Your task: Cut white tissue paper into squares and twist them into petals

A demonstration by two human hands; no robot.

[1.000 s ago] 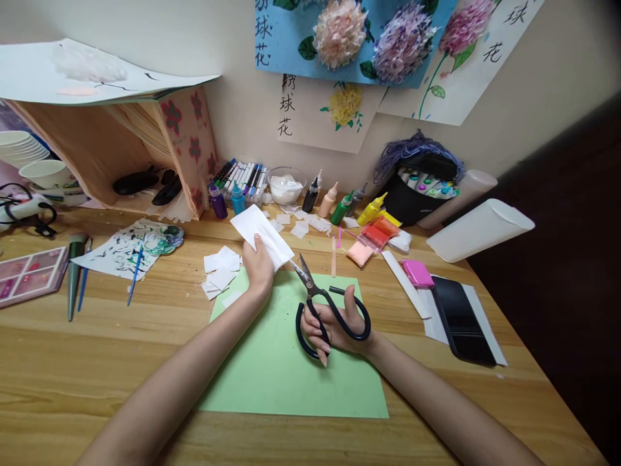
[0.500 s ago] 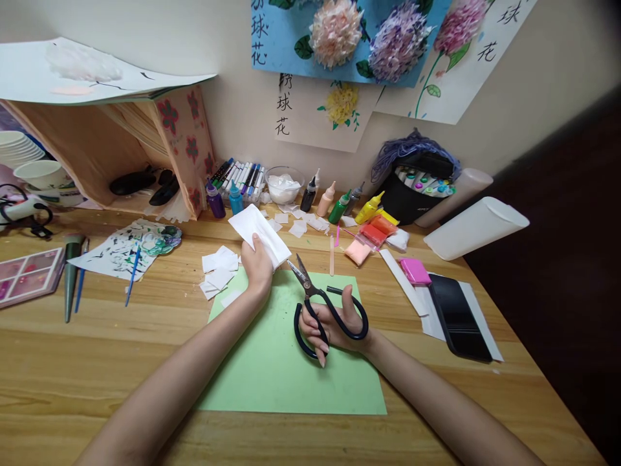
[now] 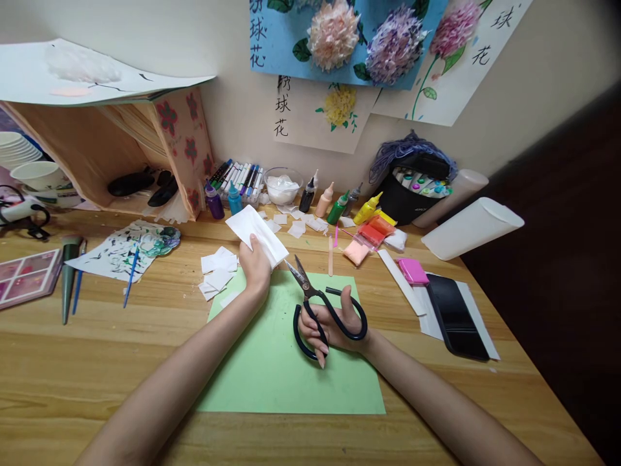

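Observation:
My left hand (image 3: 255, 265) is closed on a folded piece of white paper (image 3: 257, 230), thumb on top and the other fingers hidden beneath. In my right hand (image 3: 334, 323) is a pair of scissors (image 3: 309, 291) with black looped handles, the fingers through one loop and the thumb in the other. The blades stand slightly parted, their tips close to the paper's lower right corner. Both hands are over a green sheet (image 3: 291, 382) on the wooden table. Cut white paper pieces (image 3: 218, 268) lie left of my left hand.
Behind my hands stand paint bottles (image 3: 338, 208), a glass bowl (image 3: 283, 188) and markers (image 3: 242, 178). To the right are clay packets (image 3: 372, 233), a phone (image 3: 458, 317) and a white cylinder (image 3: 473, 230). Brushes (image 3: 72, 278), a paint-stained paper (image 3: 111, 255) and a decorated box (image 3: 179, 149) occupy the left.
The whole view has shifted very slightly. My hands, the paper and the scissors keep nearly the same pose, with the blade tips still beside the paper's corner.

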